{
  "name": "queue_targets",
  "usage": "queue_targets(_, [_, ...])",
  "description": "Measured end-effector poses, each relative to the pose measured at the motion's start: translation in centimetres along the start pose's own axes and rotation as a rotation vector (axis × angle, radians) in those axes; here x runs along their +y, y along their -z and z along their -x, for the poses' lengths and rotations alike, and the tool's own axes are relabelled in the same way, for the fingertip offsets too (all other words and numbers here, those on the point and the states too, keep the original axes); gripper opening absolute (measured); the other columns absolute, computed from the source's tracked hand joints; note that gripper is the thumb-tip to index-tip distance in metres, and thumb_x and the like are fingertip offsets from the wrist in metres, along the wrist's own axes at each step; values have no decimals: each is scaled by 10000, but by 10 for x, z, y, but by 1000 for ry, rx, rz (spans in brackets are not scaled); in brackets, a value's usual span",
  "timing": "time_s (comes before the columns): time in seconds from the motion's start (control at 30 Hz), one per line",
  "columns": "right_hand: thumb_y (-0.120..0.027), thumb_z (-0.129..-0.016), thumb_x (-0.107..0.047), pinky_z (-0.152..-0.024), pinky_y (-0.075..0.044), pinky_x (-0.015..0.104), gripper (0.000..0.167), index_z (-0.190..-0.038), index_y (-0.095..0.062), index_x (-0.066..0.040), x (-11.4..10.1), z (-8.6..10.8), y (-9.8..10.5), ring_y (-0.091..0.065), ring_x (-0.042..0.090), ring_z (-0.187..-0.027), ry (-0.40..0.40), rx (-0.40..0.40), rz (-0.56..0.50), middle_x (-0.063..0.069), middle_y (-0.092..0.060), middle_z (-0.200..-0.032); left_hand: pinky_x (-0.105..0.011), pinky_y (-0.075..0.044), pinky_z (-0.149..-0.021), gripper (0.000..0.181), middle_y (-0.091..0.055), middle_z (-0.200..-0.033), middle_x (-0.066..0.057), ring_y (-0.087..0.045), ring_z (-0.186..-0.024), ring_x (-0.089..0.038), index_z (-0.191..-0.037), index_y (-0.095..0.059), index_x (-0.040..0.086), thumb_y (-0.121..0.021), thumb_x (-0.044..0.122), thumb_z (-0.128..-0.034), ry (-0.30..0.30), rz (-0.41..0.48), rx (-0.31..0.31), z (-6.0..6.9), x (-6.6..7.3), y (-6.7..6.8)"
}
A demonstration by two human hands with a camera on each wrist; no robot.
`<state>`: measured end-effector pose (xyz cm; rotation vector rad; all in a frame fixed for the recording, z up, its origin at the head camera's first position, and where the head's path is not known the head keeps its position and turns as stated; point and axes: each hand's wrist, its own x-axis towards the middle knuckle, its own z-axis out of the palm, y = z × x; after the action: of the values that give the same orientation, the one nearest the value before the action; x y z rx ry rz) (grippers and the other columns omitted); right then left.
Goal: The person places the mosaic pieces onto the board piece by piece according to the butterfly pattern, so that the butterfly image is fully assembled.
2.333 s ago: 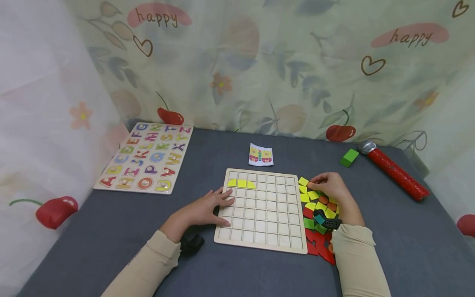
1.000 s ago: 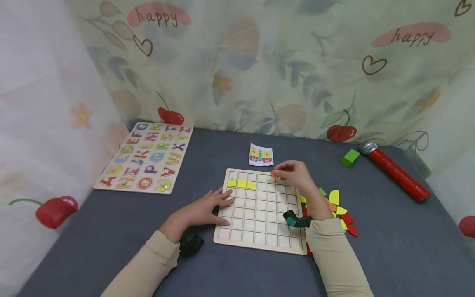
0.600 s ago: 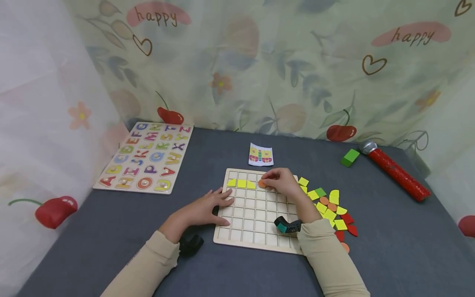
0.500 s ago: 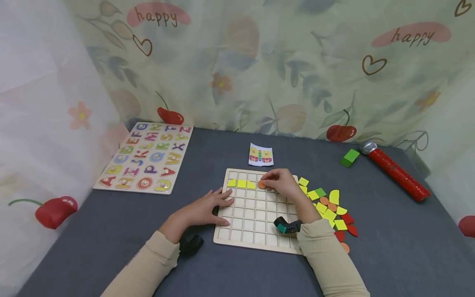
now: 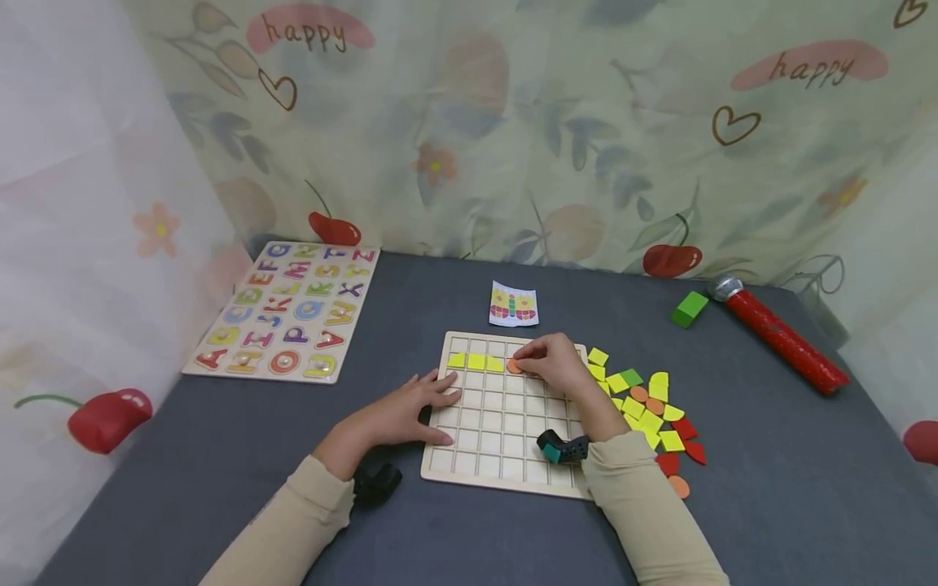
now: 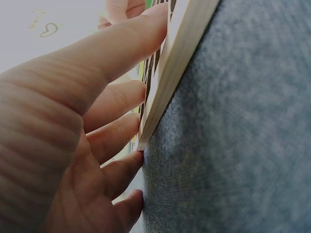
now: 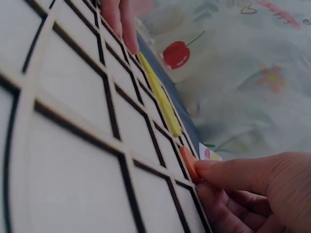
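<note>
A square wooden grid board [image 5: 493,423] lies on the dark table. Near its upper left, three yellow pieces [image 5: 475,361] sit side by side in one row. The left hand [image 5: 403,413] rests on the board's left edge, fingers spread; in the left wrist view its thumb and fingertips touch the wooden rim [image 6: 167,73]. The right hand [image 5: 558,366] has thumb and fingers on an orange round piece [image 5: 515,366] in the same row, right of the yellow ones. In the right wrist view the orange piece [image 7: 188,164] lies at the fingertips, on the grid.
Loose yellow, red, green and orange pieces [image 5: 650,422] lie right of the board, partly behind the right forearm. A butterfly picture card [image 5: 513,304] lies behind the board. An alphabet board [image 5: 283,312] stands back left; a green block [image 5: 690,309] and red microphone [image 5: 784,338] lie back right.
The right hand has come from the loose pieces over to the board with the orange round piece, and lowered it beside the yellow pieces. The left hand has stayed in place.
</note>
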<state>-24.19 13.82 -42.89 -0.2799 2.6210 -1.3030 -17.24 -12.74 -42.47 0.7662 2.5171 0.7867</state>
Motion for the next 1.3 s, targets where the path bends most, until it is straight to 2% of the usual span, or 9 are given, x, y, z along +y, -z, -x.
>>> queue_targets(0.23, [-660, -862, -131, -657, -499, 221, 227, -1055, -701, -17, 3, 5, 14, -617, 159, -805, -17, -10, -20, 156, -676, -1022, -524, -40, -1169, 758, -227, -1546, -61, -75, -1451, -314, -1402, -410, 118, -734, 394, -775, -1, 0, 0, 0, 0, -1])
queue_targets(0.53, [-643, -879, -142, -699, -551, 269, 299, -1118, -656, 37, 21, 21, 54, -643, 210, -770, -89, 14, -40, 192, -663, -1015, -528, -42, -1168, 751, -226, -1546, -73, -72, -1449, -324, -1399, -413, 104, -738, 373, -778, -4, 14, 3, 3, 0, -1])
queue_targets(0.67, [-632, -889, -154, -691, -536, 248, 306, -1128, -650, 36, 33, 29, 68, -630, 172, -749, -131, 38, -39, 182, -660, -1011, -526, -40, -1169, 751, -228, -1546, -70, -69, -1450, -320, -1398, -415, 107, -741, 369, -775, -2, 15, 6, 2, 1, 1])
queue_targets(0.83, [-622, -899, -184, -719, -538, 247, 354, -1170, -620, 43, 45, 40, 81, -635, 141, -785, -177, 67, -80, 205, -635, -1095, -522, -40, -1170, 753, -227, -1546, -59, -66, -1452, -312, -1402, -411, 120, -738, 380, -775, 0, 7, 2, 1, 1, 2])
queue_targets(0.97, [-624, -898, -217, -709, -531, 236, 374, -1181, -616, 28, 54, 44, 90, -633, 106, -783, -227, 79, -61, 195, -631, -1125, -523, -39, -1170, 753, -228, -1546, -56, -67, -1452, -310, -1401, -412, 120, -737, 384, -775, -4, 9, 1, 0, 1, 1])
queue_targets(1.17, [-662, -870, -246, -646, -513, 248, 372, -1122, -641, 26, 65, 45, 96, -606, 115, -736, -263, 56, -65, 44, -670, -921, -520, -35, -1171, 752, -227, -1546, -53, -66, -1453, -308, -1401, -412, 119, -738, 379, -775, -2, 10, 4, -1, 0, 1])
queue_targets(1.3, [-681, -854, -234, -603, -490, 263, 360, -1099, -651, 28, 66, 45, 93, -598, 121, -699, -243, 45, -52, -25, -672, -810, -522, -39, -1170, 750, -227, -1546, -62, -70, -1451, -318, -1401, -411, 112, -736, 375, -778, -6, 10, 2, 1, 0, 1])
